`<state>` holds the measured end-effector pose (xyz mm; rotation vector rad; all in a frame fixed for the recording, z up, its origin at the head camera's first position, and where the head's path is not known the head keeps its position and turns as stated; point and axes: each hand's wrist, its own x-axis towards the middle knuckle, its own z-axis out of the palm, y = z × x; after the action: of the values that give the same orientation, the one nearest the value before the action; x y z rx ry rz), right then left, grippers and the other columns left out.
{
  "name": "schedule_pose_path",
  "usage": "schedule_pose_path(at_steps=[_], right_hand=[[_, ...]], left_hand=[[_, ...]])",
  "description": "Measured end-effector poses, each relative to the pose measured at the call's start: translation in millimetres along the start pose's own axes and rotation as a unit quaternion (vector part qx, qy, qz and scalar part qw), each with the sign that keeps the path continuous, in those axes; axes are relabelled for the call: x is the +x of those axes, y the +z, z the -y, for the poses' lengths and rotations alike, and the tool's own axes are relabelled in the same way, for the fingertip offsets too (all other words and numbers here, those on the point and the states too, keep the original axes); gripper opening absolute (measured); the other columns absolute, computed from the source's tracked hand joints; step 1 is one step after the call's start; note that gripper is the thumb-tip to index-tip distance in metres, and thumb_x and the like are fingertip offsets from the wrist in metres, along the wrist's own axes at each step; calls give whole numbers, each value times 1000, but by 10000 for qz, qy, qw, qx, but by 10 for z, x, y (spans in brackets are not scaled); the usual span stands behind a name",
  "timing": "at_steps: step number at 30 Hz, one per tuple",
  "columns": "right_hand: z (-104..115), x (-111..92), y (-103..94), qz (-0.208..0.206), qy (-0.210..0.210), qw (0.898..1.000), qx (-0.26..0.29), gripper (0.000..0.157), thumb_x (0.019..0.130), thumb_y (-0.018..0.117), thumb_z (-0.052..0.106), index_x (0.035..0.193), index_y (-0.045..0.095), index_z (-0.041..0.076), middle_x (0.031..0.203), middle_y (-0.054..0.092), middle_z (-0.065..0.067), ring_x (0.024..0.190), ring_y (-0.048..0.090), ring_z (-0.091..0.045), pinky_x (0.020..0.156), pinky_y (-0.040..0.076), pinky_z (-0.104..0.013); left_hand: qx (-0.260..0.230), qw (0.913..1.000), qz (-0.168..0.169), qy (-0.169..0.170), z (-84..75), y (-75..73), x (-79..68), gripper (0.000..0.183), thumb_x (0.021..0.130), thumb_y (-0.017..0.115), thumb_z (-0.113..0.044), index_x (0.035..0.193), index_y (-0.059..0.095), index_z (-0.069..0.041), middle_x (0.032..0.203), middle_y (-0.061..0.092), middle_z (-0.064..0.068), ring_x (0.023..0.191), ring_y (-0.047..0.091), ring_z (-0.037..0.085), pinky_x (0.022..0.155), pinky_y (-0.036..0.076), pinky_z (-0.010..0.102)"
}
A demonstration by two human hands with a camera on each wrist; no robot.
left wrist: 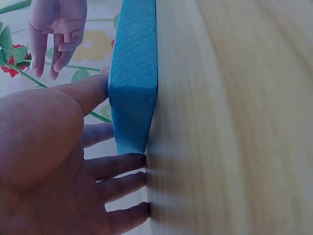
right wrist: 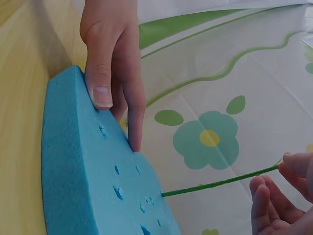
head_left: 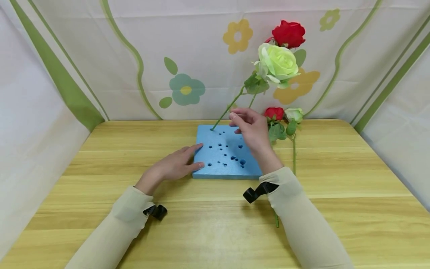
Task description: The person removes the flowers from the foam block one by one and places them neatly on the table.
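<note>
A blue foam block (head_left: 215, 172) with several holes lies flat on the table. My left hand (head_left: 176, 163) rests against its left side, fingers straight; thumb and index finger touch the top, while other fingertips meet the table in the left wrist view. From a hole near the far left corner leans the green stem (right wrist: 215, 184) of a pale green rose (head_left: 279, 62). My right hand (head_left: 253, 130) hovers over the block's far right, fingers loosely bent beside that stem, holding nothing. Behind the pale bloom rises a red rose (head_left: 289, 34); its lower stem is hidden by my right hand.
Right of the block lie another red rose (head_left: 274, 113) and a whitish-green rose (head_left: 293, 114), their stems running toward me, partly under my right forearm. A patterned curtain (head_left: 208, 45) hangs along the table's far edge. Each wrist wears a black camera mount (head_left: 256, 192).
</note>
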<state>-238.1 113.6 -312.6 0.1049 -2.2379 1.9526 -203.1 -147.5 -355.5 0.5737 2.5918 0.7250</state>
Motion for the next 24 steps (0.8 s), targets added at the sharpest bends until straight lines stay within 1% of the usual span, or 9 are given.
schedule_pose_path(at_steps=[6, 8, 12, 17, 20, 24], right_hand=[[30, -8, 26, -60, -166, 9998, 56, 37, 102, 74, 30, 137, 70, 18, 123, 78, -11, 93, 77, -16, 74, 61, -26], [46, -9, 44, -27, -234, 9997, 84, 38, 102, 75, 29, 138, 70, 18, 123, 78, -11, 93, 77, -17, 74, 61, -27], [84, -10, 74, 58, -284, 9995, 160, 39, 102, 75, 28, 140, 69, 19, 123, 78, -12, 90, 77, -15, 75, 61, -28], [127, 6, 91, 274, -199, 9994, 113, 47, 104, 72, 28, 148, 62, 21, 131, 74, -10, 92, 77, -16, 80, 62, -36], [135, 17, 103, 295, -185, 9994, 67, 43, 104, 72, 29, 145, 64, 19, 130, 73, -10, 90, 78, -20, 81, 62, -40], [124, 25, 126, 166, -270, 9995, 19, 31, 103, 72, 31, 130, 70, 14, 121, 73, -12, 84, 78, -21, 76, 63, -38]], left_hand=[[40, 10000, -26, 56, -2, 8, 4, 80, 109, 53, -54, 173, 17, -23, 176, 24, 19, 162, 28, 44, 129, 28, 64], [35, 10000, -33, 65, -1, 7, 1, 79, 109, 53, -53, 173, 17, -23, 176, 24, 19, 162, 28, 44, 129, 28, 64], [5, 10000, -40, 73, 9, 1, -7, 80, 109, 54, -53, 173, 16, -23, 176, 24, 19, 162, 28, 43, 129, 28, 64], [7, 9999, -43, 93, 7, -8, -12, 80, 109, 54, -53, 173, 17, -23, 176, 24, 19, 162, 28, 43, 129, 28, 64], [7, 9999, -54, 98, 9, -8, -4, 79, 109, 54, -53, 173, 18, -22, 176, 25, 20, 162, 28, 44, 129, 28, 64], [33, 9999, -63, 116, 10, -6, 4, 79, 109, 53, -53, 172, 18, -21, 176, 25, 21, 161, 29, 44, 129, 28, 64]])
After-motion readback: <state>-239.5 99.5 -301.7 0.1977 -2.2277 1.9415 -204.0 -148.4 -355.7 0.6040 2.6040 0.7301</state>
